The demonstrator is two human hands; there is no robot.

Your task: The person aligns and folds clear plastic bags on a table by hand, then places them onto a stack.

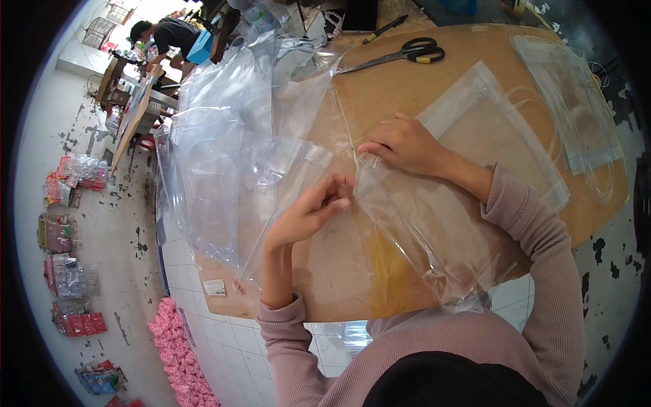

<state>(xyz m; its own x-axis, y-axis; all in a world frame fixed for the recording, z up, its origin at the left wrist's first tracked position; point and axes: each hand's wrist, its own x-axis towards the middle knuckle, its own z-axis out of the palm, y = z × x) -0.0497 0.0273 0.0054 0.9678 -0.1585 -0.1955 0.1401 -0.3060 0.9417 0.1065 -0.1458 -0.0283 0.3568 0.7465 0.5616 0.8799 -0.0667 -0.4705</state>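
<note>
A clear plastic bag (434, 224) lies crumpled and slack across the front of the brown table, its lower end drooping at the near edge. My right hand (407, 144) rests palm down at its upper left corner, fingers and thumb closed on the film. Just left of that corner is my left hand (312, 211), its fingers loosely curled with a gap to the thumb and nothing visible between them. Beneath and to the right lies a flat clear bag with a whitish border (475, 95). More clear plastic sheets (210, 149) are heaped at the left.
Black-handled scissors (400, 55) and a black pen-like tool (385, 29) lie at the table's far side. Stacked clear bags with loop handles (569, 102) are at the right. Pink bundled material (178, 353) and packets (68, 275) lie on the floor. Another person (169, 37) works far left.
</note>
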